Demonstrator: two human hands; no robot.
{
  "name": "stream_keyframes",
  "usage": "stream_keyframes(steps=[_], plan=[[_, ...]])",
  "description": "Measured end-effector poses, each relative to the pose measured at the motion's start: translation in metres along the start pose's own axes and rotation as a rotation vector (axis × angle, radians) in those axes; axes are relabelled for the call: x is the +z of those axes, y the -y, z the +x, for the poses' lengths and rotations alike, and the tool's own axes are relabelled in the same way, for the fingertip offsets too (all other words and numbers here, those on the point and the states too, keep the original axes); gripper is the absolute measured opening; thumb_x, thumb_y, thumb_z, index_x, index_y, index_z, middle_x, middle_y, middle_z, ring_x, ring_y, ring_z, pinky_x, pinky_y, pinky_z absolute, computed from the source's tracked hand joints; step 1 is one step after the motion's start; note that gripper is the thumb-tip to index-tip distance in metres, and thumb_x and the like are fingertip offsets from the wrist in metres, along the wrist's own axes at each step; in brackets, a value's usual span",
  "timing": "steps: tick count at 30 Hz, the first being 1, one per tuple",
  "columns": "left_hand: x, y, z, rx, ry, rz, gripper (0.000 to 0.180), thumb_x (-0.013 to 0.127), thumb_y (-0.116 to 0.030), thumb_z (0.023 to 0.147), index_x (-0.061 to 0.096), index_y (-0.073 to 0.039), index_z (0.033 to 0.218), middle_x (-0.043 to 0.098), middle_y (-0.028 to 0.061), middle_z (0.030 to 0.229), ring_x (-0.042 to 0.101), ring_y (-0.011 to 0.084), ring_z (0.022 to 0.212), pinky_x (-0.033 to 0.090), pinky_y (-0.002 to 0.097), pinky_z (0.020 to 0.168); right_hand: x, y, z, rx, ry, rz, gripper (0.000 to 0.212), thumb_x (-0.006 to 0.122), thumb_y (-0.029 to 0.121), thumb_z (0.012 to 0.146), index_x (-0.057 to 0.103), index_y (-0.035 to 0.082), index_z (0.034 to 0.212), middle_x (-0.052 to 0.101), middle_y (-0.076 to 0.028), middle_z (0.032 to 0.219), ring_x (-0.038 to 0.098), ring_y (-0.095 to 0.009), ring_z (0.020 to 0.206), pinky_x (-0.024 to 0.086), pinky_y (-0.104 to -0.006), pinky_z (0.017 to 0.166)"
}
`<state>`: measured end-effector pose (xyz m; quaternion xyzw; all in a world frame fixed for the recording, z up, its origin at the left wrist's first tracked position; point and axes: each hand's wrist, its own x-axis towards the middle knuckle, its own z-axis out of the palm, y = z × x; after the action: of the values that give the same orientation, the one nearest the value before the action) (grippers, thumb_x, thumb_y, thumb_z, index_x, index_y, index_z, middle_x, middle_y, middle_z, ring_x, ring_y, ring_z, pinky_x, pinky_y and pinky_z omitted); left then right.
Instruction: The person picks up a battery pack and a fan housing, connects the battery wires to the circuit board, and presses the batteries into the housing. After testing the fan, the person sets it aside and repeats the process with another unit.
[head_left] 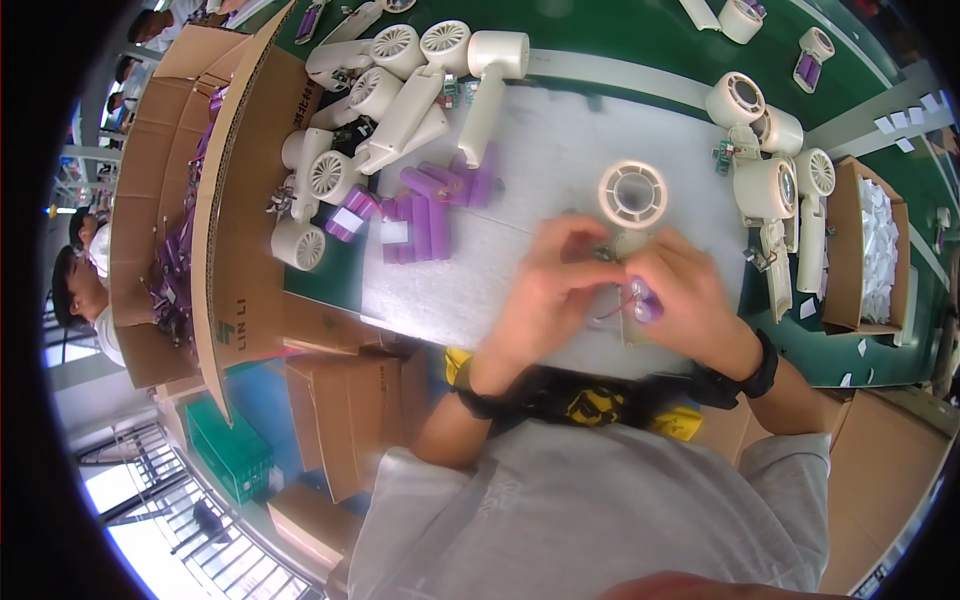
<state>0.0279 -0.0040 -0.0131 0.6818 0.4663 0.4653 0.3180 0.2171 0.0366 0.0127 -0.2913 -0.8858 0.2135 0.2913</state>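
Over the pale work mat (560, 130), both my hands work at a cream handheld fan whose round head (633, 195) points away from me. The fan's handle is mostly hidden by my fingers. My right hand (692, 295) is closed around a purple cylindrical battery (645, 300) at the handle. My left hand (555, 290) is blurred, with thumb and forefinger pinched close to the right fingertips; what lies in the pinch is too small to make out. Thin wires hang between the hands. Left of them lie several purple battery packs (428, 228), some with white labels.
Several cream fan housings (400, 120) are piled at the back left, more fan bodies (765, 190) at the right. A tall cardboard box (250, 200) of purple batteries stands left. At far right, a small carton (845, 250) holds white pieces. Other people sit far left.
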Motion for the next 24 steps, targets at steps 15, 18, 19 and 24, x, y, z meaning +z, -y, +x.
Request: stream_keyframes(steps=[15,18,19,24], plan=[[-0.006,-0.023,0.005,-0.147,0.097,-0.076,0.033,0.072,0.011,0.072,0.069,-0.003,0.102,0.06,0.0139,0.108,0.064,0.0223,0.093,0.052,0.0298,0.076,-0.005,-0.001,0.004,0.043,-0.042,0.156,0.033,0.068,-0.003,0.063,0.055,0.005,0.092,0.061,-0.01,0.078,0.062,-0.028,0.072,0.05,-0.0369,0.058],[-0.007,-0.017,0.002,-0.196,0.076,-0.116,0.033,0.068,0.013,0.075,0.067,-0.002,0.105,0.06,0.0135,0.108,0.064,0.0208,0.096,0.051,0.0298,0.078,0.001,-0.004,0.001,0.045,-0.115,0.236,0.033,0.067,-0.005,0.067,0.056,0.005,0.096,0.062,-0.01,0.08,0.062,-0.027,0.073,0.05,-0.0354,0.059],[-0.008,-0.012,0.0,-0.215,0.076,-0.168,0.033,0.067,0.014,0.077,0.067,-0.001,0.106,0.06,0.0126,0.109,0.063,0.0198,0.098,0.051,0.0298,0.079,0.004,-0.005,-0.002,0.114,-0.172,0.341,0.031,0.067,-0.004,0.07,0.056,0.004,0.098,0.061,-0.01,0.084,0.061,-0.024,0.074,0.05,-0.0342,0.061],[-0.013,-0.004,-0.003,-0.277,0.084,-0.342,0.032,0.061,0.018,0.081,0.064,0.002,0.108,0.061,0.0091,0.109,0.061,0.0169,0.102,0.051,0.0296,0.085,0.009,-0.01,-0.005,0.284,-0.327,0.507,0.024,0.064,-0.005,0.08,0.057,0.001,0.103,0.06,-0.01,0.094,0.058,-0.017,0.077,0.047,-0.0298,0.068]])
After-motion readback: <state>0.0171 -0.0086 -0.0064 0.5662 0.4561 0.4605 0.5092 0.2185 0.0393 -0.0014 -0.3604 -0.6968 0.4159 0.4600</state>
